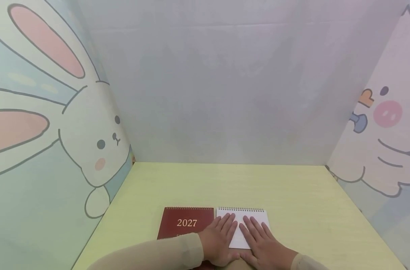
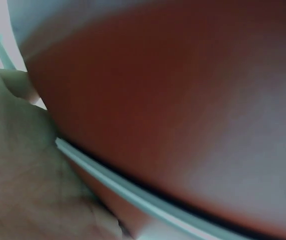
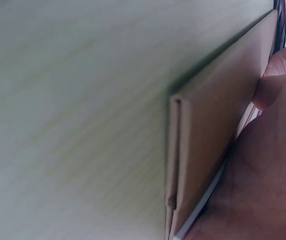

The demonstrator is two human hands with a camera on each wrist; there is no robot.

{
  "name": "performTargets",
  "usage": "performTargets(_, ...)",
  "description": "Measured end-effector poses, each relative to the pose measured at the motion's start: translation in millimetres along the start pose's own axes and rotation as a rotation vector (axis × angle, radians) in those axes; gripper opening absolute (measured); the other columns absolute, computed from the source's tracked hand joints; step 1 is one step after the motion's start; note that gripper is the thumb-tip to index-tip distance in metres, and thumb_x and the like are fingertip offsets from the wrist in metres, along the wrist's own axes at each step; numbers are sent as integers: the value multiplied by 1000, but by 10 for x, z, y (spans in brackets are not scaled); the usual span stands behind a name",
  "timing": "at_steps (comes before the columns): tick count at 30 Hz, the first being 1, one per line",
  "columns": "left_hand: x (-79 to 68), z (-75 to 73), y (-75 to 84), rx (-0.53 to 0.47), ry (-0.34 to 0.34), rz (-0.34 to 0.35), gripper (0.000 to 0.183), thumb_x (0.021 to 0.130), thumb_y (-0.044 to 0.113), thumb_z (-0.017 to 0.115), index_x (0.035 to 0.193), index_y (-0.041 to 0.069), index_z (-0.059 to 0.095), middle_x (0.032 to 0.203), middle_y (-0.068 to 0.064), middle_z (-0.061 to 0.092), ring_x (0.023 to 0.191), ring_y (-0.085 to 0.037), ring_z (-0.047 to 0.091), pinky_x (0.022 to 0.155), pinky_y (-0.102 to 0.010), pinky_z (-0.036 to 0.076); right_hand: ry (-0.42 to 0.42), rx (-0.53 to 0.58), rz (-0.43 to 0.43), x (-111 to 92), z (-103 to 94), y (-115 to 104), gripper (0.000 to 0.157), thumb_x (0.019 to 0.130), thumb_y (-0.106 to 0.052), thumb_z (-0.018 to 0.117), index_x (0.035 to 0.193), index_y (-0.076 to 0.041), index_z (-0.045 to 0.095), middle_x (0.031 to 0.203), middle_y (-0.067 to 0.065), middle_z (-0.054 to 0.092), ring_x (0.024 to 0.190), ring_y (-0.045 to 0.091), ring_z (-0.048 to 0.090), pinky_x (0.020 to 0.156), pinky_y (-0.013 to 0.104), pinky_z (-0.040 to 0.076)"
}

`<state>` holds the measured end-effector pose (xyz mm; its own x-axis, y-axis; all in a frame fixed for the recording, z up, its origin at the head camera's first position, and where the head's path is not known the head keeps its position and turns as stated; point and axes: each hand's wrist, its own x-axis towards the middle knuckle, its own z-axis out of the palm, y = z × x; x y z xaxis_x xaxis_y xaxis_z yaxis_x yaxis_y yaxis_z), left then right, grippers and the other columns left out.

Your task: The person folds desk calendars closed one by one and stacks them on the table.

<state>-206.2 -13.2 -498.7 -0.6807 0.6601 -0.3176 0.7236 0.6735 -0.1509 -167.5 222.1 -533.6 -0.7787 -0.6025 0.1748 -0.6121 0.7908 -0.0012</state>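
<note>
Side by side on the table lie a dark red cover (image 1: 178,216) marked 2027 and a white spiral-bound page block (image 1: 238,240), both with wire binding along the far edge. My left hand (image 1: 216,240) rests on the white pages' left side with fingers straight. On their right side lies my right hand (image 1: 264,242), its fingers also straight. The thumbs meet near the pages' front edge. A folded brown cardboard stand (image 3: 223,115) shows beside the right palm in the right wrist view. The red cover (image 2: 158,100) fills much of the left wrist view, blurred.
The pale yellow tabletop (image 1: 191,183) runs back to a grey wall (image 1: 208,93). A rabbit-printed panel (image 1: 86,123) stands at the left, and a panel with a cartoon bird (image 1: 387,142) at the right.
</note>
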Motion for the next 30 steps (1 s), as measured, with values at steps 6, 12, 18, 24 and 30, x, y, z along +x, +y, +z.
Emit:
performTargets(6,-13,0,7,5,-2,0,90,104,82,20,176,27,15,185,7,13,172,-15,16,139,-35,27,24,-25,-5,-16,38,-10,79,109,-62,51,165,-7,42,171,17,47,155,-2,-41,142,35,-1)
performTargets(12,-34,19,10,-4,14,13,91,104,82,20,176,27,15,185,7,14,172,-15,17,138,-36,28,63,-91,-37,-30,97,5,79,109,-63,51,165,-7,43,168,16,51,157,2,-41,117,20,-40)
performTargets(18,-21,3,9,2,5,7,91,104,82,15,176,26,15,185,6,12,172,-16,16,139,-35,26,81,-108,-44,-19,140,33,81,107,-65,52,164,-7,45,168,18,50,158,4,-40,120,22,-38)
performTargets(24,-4,-3,-1,-38,-4,10,92,103,83,14,176,27,16,185,7,12,173,-16,15,139,-36,25,84,-115,-47,-6,126,39,79,108,-64,52,162,-7,46,167,18,51,157,3,-41,120,21,-38)
performTargets(30,10,6,4,-21,12,8,93,103,84,13,176,25,16,185,5,13,173,-17,15,139,-37,25,94,-141,-57,-5,138,50,80,108,-65,51,162,-6,46,166,19,52,158,5,-41,122,23,-37)
